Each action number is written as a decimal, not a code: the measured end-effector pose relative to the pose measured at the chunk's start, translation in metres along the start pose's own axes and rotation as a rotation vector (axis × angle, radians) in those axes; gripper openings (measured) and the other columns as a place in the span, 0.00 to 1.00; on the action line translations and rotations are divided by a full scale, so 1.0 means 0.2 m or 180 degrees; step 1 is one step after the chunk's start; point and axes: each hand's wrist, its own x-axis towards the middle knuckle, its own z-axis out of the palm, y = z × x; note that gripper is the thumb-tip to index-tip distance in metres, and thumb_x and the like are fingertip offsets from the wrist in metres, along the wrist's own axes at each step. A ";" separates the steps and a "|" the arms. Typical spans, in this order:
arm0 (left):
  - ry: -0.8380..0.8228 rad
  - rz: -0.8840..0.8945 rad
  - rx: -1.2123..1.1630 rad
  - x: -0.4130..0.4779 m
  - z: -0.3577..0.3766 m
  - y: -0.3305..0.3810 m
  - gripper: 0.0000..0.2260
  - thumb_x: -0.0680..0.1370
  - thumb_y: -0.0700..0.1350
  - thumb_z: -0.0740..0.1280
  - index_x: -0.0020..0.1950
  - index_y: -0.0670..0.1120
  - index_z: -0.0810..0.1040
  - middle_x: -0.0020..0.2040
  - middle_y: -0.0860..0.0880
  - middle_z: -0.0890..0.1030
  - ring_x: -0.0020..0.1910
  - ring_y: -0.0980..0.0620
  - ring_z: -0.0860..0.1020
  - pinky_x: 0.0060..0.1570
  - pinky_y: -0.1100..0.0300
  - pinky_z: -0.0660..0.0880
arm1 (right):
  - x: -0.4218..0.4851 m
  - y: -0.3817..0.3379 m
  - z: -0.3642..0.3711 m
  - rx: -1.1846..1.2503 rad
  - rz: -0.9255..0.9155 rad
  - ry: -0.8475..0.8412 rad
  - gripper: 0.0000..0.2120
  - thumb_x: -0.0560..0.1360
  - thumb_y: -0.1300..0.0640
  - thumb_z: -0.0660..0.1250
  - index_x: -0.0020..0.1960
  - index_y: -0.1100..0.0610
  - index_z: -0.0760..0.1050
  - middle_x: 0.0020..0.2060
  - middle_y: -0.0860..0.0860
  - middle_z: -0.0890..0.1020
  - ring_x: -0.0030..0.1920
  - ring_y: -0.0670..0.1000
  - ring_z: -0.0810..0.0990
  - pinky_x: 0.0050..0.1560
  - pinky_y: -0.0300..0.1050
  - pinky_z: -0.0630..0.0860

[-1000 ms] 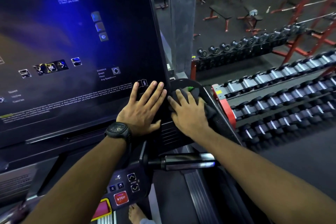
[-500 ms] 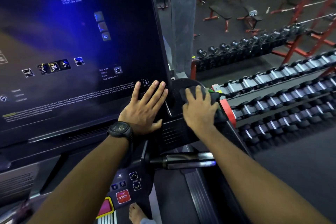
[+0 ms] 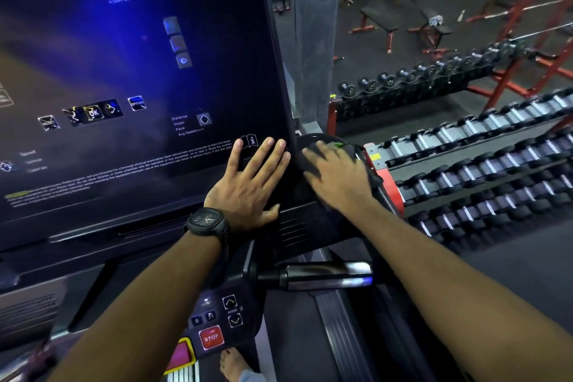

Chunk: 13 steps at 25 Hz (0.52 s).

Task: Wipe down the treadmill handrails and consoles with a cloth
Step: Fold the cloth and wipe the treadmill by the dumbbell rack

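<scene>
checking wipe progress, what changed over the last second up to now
The right hand, pressing the dark cloth on the round black part beside the black treadmill console, slid right, then swung its fingers back left toward the screen edge. Nothing was gripped or let go. The left hand stayed flat on the console's lower right corner.

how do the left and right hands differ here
The left hand lies bare on the console's lower right corner; the right hand presses a dark cloth just beside the console. The left hand looks sharp, the right hand blurred. A watch sits behind the left hand; the right wrist is bare. Both are palm down with fingers straight.
</scene>
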 end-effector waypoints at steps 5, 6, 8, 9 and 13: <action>0.0029 0.0007 -0.0008 -0.01 0.00 0.01 0.45 0.73 0.65 0.61 0.81 0.42 0.50 0.81 0.41 0.48 0.80 0.42 0.48 0.74 0.31 0.44 | -0.01 -0.15 0.03 -0.0344 -0.0169 -0.0076 0.26 0.80 0.42 0.56 0.78 0.42 0.60 0.80 0.50 0.57 0.79 0.59 0.56 0.70 0.65 0.60; 0.0036 0.0006 -0.0007 0.00 0.01 0.01 0.45 0.73 0.65 0.61 0.81 0.42 0.50 0.81 0.41 0.48 0.80 0.42 0.48 0.74 0.31 0.44 | 0.00 -0.13 0.03 -0.0307 -0.0512 -0.0157 0.26 0.80 0.42 0.56 0.77 0.42 0.61 0.80 0.48 0.57 0.79 0.57 0.56 0.70 0.64 0.61; 0.0021 0.0013 -0.0001 0.00 0.00 0.00 0.45 0.73 0.65 0.61 0.81 0.41 0.50 0.81 0.41 0.48 0.80 0.42 0.48 0.74 0.31 0.45 | 0.11 -0.06 -0.01 0.0024 -0.0111 -0.0263 0.27 0.79 0.42 0.57 0.77 0.40 0.60 0.80 0.47 0.58 0.78 0.55 0.57 0.70 0.64 0.63; 0.0011 0.0016 -0.0006 0.00 0.00 0.00 0.45 0.73 0.65 0.61 0.81 0.41 0.50 0.81 0.41 0.48 0.80 0.42 0.48 0.74 0.31 0.45 | 0.14 -0.06 -0.03 0.0127 0.0294 -0.0324 0.27 0.79 0.42 0.58 0.78 0.40 0.59 0.80 0.47 0.57 0.78 0.56 0.56 0.70 0.65 0.63; 0.0021 0.0021 -0.0008 0.00 0.00 0.01 0.44 0.73 0.64 0.62 0.81 0.41 0.51 0.81 0.41 0.49 0.80 0.42 0.49 0.74 0.31 0.46 | 0.11 -0.14 0.02 -0.0375 -0.0655 -0.0234 0.27 0.80 0.43 0.57 0.78 0.45 0.60 0.80 0.47 0.57 0.79 0.55 0.56 0.69 0.64 0.65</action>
